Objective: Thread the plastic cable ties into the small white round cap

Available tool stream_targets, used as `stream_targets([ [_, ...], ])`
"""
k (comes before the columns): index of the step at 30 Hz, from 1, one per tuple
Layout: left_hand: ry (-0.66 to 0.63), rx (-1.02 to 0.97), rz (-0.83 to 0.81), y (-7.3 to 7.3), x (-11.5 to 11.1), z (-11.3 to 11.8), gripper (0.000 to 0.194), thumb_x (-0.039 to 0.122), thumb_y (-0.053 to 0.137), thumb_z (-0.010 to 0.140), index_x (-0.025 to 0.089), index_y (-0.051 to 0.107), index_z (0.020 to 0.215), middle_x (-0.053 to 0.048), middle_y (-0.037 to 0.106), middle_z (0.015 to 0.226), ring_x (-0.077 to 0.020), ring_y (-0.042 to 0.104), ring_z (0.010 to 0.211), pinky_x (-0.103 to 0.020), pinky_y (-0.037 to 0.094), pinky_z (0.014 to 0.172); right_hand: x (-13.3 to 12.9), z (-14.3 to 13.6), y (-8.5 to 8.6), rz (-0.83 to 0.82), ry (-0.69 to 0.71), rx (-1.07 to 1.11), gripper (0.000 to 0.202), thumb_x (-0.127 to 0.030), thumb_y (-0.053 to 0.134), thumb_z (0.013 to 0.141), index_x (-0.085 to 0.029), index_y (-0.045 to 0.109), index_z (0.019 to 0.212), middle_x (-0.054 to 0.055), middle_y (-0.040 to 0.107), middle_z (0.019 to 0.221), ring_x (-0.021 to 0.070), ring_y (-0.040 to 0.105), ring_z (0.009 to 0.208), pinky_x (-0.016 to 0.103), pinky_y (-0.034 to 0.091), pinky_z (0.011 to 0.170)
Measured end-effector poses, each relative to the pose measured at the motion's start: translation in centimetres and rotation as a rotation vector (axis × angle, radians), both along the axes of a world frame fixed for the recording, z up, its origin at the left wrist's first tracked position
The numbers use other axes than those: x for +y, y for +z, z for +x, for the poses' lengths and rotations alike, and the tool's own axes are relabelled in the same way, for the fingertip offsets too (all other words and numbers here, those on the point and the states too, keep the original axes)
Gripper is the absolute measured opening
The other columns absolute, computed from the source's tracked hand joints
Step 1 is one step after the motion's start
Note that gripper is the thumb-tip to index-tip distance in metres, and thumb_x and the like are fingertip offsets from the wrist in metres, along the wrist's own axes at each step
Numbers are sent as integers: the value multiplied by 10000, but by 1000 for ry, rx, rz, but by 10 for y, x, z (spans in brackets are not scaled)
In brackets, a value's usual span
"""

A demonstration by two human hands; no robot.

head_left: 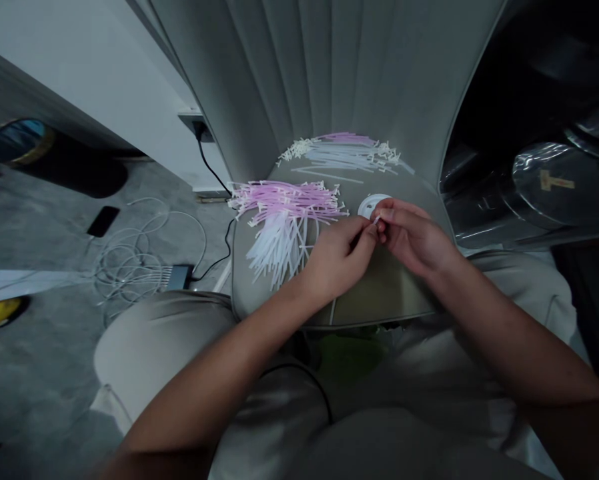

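My left hand and my right hand meet over a grey padded chair seat, fingertips pinched together. Between them shows the tip of a small white piece, mostly covered by the fingers. A thin white stick pokes out below my left hand toward the seat's front edge; whether it joins that piece is hidden. Just behind my right fingers lies a white round plastic disc, partly covered. Left of my hands, pink sticks with small white ends lie across a fanned bundle of white sticks.
More white sticks and small white end pieces lie against the backrest. On the floor at left are coiled cables, a grey box and a black phone-like slab. Plastic-wrapped items stand at right.
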State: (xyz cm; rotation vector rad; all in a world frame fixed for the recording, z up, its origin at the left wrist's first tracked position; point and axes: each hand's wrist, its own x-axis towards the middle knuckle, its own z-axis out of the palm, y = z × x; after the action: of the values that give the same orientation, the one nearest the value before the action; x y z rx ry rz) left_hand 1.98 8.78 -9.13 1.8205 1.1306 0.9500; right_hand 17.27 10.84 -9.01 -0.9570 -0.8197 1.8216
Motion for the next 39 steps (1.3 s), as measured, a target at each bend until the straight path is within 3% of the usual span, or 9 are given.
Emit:
stream_targets([
  [39, -9, 2, 4, -1, 0, 0, 256, 217, 406, 941, 174, 614, 798, -18, 660, 775, -127, 600, 739, -268, 471, 705, 1, 2, -3, -14, 16, -28, 64, -225, 673, 732, -177, 631, 735, -7, 548, 656, 107, 490, 614, 245, 404, 589],
])
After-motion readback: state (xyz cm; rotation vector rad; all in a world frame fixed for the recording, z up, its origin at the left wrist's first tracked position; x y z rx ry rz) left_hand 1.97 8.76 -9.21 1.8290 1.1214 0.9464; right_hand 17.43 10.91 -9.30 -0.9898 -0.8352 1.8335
